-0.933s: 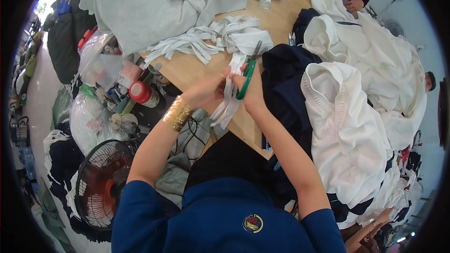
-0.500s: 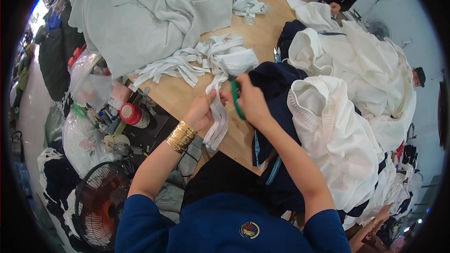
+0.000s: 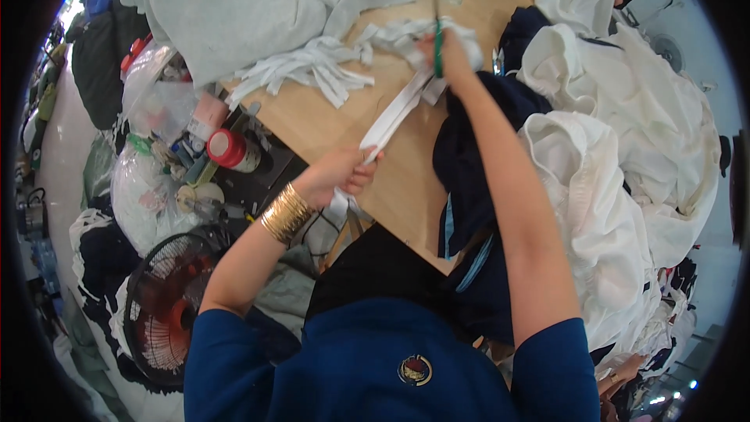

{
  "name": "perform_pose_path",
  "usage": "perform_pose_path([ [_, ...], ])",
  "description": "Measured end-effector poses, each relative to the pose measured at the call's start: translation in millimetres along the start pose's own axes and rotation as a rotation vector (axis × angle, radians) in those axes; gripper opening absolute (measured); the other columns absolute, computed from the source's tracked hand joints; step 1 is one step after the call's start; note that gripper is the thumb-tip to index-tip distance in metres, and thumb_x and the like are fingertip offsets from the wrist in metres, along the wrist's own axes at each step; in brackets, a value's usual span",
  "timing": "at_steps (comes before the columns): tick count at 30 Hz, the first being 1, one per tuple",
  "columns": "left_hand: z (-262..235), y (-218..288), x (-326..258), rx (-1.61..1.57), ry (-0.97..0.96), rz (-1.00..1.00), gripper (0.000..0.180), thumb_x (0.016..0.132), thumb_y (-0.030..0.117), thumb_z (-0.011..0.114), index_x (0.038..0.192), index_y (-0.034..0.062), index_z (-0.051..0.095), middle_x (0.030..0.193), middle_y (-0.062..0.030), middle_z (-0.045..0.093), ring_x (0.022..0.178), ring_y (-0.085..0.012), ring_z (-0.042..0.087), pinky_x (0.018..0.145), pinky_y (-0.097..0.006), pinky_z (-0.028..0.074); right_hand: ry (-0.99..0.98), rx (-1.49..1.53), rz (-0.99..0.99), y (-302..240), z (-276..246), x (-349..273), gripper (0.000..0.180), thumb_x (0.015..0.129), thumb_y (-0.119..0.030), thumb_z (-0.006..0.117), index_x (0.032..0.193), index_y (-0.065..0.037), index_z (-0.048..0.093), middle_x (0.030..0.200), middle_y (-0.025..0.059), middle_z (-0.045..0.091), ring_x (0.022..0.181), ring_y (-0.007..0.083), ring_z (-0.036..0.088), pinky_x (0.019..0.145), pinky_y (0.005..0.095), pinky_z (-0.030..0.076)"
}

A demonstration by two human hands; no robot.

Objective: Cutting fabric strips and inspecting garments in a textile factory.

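L fingers [image 3: 361, 177] grip wht strips [image 3: 397, 119], axis diag up-right twd R fingers [image 3: 426, 48] holding grn-hdl scissors [image 3: 438, 53].

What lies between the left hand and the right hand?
White fabric strips run from the left hand toward the right hand, above the wooden tabletop, in the head view.

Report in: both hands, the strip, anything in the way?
Left hand closed on white strip. Right hand gripping green scissors. Strip runs straight between them. Bunched strips crowd right hand; contact blurred.
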State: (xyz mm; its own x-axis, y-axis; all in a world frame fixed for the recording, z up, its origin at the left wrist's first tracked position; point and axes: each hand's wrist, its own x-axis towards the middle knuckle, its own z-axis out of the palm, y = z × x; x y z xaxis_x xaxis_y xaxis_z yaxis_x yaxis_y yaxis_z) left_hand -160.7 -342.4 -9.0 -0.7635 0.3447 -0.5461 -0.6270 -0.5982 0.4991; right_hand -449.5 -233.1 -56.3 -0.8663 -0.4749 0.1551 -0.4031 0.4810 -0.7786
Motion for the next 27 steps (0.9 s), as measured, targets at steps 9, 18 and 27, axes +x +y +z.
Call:
perform_pose_path([
  [9, -6.5, 53.1, -4.5, 0.187, -0.106, 0.021, 0.020, 0.095, 0.027, 0.043, 0.088, 0.0086, 0.045, 0.061, 0.0089, 0.028, 0.047, 0.0008, 0.023, 0.037, -0.015, 0.017, -0.761, 0.433, 0.029, -124.2, -50.0, -82.4, 0.035, 0.072, -0.008, 0.059, 0.103, -0.002, 0.046, 0.089, 0.0034, 0.058, 0.060, 0.0083, 0.047, 0.055, 0.0230, 0.039],
  [18, -13.1, 103.5, 10.5, 0.412, -0.298, 0.079, 0.021, 0.095, 0.025, 0.043, 0.098, 0.0055, 0.049, 0.064, 0.0081, 0.030, 0.051, 0.0002, 0.027, 0.040, -0.014, 0.021, -0.624, 0.530, 0.107, -110.9, -32.2, -87.4, 0.031, 0.072, -0.013, 0.062, 0.099, -0.005, 0.048, 0.066, -0.0001, 0.048, 0.051, 0.0076, 0.043, 0.046, 0.0211, 0.032],
  [27, -45.7, 95.2, 5.4, 0.667, -0.183, 0.082, 0.038, 0.096, 0.032, 0.037, 0.115, 0.0012, 0.050, 0.076, 0.0020, 0.052, 0.070, -0.0069, 0.050, 0.065, -0.024, 0.045, -0.389, 0.157, 0.096, -86.9, -57.8, -68.0, 0.034, 0.074, -0.014, 0.061, 0.104, -0.004, 0.048, 0.066, 0.0011, 0.049, 0.051, 0.0067, 0.043, 0.045, 0.0201, 0.033],
])
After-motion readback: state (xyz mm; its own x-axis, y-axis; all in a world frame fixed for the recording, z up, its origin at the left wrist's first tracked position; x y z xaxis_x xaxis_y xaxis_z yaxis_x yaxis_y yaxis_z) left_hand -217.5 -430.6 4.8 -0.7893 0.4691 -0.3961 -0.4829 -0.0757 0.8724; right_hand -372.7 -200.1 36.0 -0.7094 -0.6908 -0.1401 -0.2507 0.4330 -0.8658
